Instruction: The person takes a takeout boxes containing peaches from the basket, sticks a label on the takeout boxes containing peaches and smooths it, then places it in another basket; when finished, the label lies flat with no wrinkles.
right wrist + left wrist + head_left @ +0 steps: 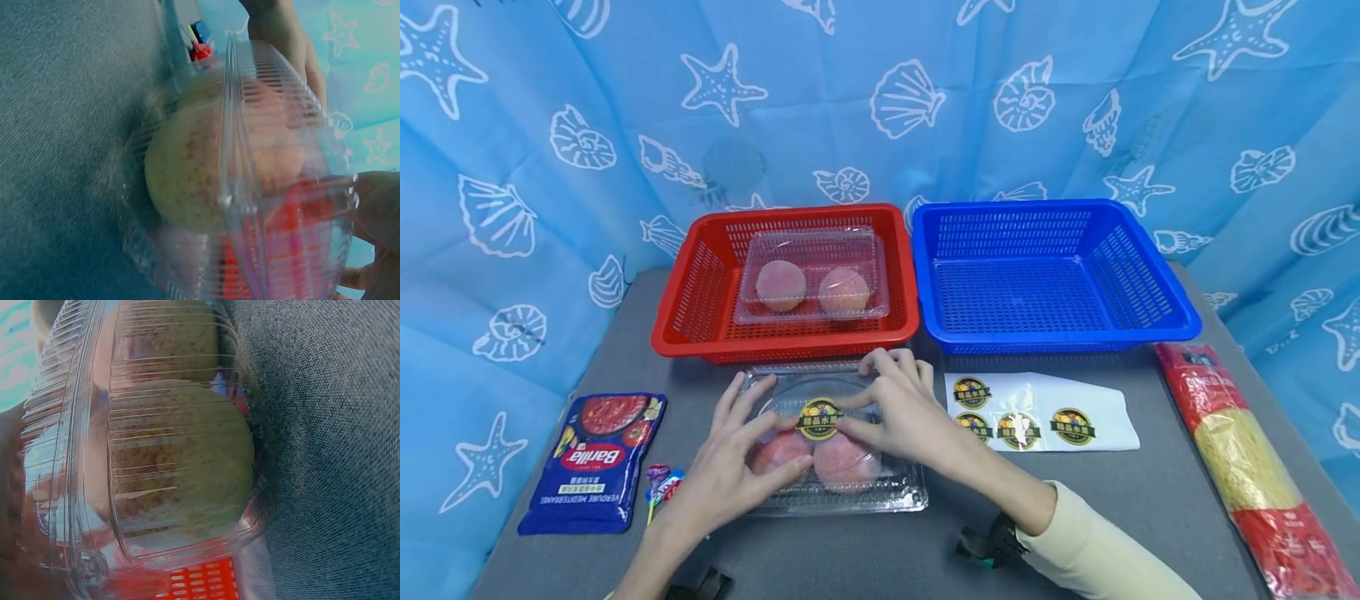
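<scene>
Your clear clamshell box [838, 467] of two peaches [846, 461] sits on the grey table [1112, 500], just in front of the red basket [700, 292]. Your left hand [730, 467] rests on its lid with fingers spread and straight. Your right hand [902, 408] presses the round sticker [818, 418] flat onto the lid, fingers extended. The sticker sheet [1045, 412] lies right of the box.

A grey fabric tabletop [880, 550] carries a red slotted plastic basket [700, 292] and a blue slotted plastic basket [1150, 283]; the blue cloth backdrop [512, 125] bears white shells and starfish; pinkish round peaches [846, 462] sit under a round black-and-yellow sticker [818, 418].
</scene>
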`<act>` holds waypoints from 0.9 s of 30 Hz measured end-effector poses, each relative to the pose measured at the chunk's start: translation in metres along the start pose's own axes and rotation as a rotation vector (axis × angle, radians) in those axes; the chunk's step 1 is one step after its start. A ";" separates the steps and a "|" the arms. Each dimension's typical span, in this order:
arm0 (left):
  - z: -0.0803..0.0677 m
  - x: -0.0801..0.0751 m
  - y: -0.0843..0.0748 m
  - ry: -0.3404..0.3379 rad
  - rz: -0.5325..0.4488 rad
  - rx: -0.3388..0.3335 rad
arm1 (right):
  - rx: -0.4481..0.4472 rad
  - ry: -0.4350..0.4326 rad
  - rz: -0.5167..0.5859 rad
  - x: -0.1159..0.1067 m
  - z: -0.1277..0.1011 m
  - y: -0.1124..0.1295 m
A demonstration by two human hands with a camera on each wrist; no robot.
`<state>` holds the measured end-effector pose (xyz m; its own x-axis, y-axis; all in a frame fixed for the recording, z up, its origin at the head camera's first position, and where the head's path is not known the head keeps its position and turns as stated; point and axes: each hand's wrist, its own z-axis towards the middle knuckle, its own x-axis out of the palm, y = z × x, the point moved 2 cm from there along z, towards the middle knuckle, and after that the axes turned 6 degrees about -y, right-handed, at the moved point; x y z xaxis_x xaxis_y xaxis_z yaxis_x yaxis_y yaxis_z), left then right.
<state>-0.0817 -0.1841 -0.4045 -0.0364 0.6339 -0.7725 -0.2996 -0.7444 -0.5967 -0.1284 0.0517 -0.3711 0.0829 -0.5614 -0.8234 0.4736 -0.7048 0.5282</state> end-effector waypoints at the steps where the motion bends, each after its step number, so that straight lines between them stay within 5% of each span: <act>1: 0.000 0.000 0.000 0.002 -0.004 -0.005 | 0.001 -0.008 0.003 -0.001 0.000 -0.001; 14: -0.001 0.002 0.002 -0.002 -0.050 -0.008 | -0.082 -0.033 -0.011 0.000 -0.003 0.001; 27: -0.002 0.003 0.004 -0.040 -0.070 -0.004 | -0.014 0.033 0.078 -0.014 -0.029 -0.018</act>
<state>-0.0808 -0.1852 -0.4097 -0.0536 0.6922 -0.7197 -0.2992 -0.6988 -0.6498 -0.1125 0.0847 -0.3756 0.1487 -0.5994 -0.7865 0.4770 -0.6533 0.5880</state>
